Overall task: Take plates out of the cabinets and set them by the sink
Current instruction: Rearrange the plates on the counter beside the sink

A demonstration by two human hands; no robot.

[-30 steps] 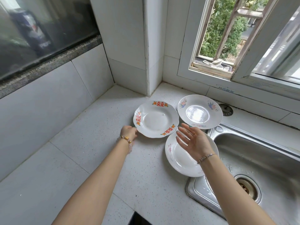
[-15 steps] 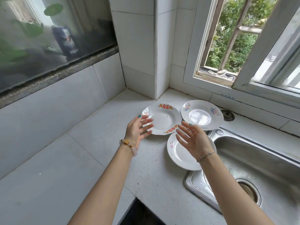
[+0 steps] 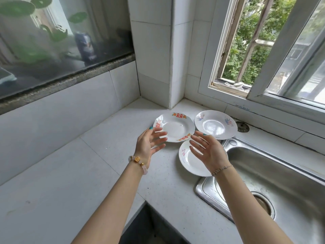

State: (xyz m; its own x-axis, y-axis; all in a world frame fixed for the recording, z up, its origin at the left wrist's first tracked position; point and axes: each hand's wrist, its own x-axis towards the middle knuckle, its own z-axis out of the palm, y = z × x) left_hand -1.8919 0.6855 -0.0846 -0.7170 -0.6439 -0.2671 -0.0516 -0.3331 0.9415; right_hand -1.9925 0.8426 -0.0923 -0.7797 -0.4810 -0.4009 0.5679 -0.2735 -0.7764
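Three white plates lie flat on the pale speckled table (image 3: 98,166) in the corner by the sink (image 3: 274,173). The scalloped plate with red and orange marks (image 3: 175,126) sits nearest the tiled corner column (image 3: 168,50); just right of it, close to the wall under the window (image 3: 263,50), is the plate with small blue and pink flowers (image 3: 215,124), whose near edge reaches over the sink's steel rim. The third plate (image 3: 189,160), plain white with a faint pink mark, lies nearer the person, its far edge tucked close under the other two and its right side overlapping the sink's rim. The three plates crowd together, edges touching or overlapping. The left hand (image 3: 147,145) hovers over the near left edge of the scalloped plate, fingers spread wide, holding nothing; a beaded bracelet with a gold charm (image 3: 138,160) circles its wrist. The right hand (image 3: 209,152) is raised above the third plate, palm turned left and fingers splayed, also empty, with a thin chain bracelet (image 3: 221,169) on its wrist. A round metal plug (image 3: 242,127) sits on the table behind the sink. To the left, a glass pane (image 3: 61,37) shows a blurred blue can (image 3: 86,46) and green leaves behind it.
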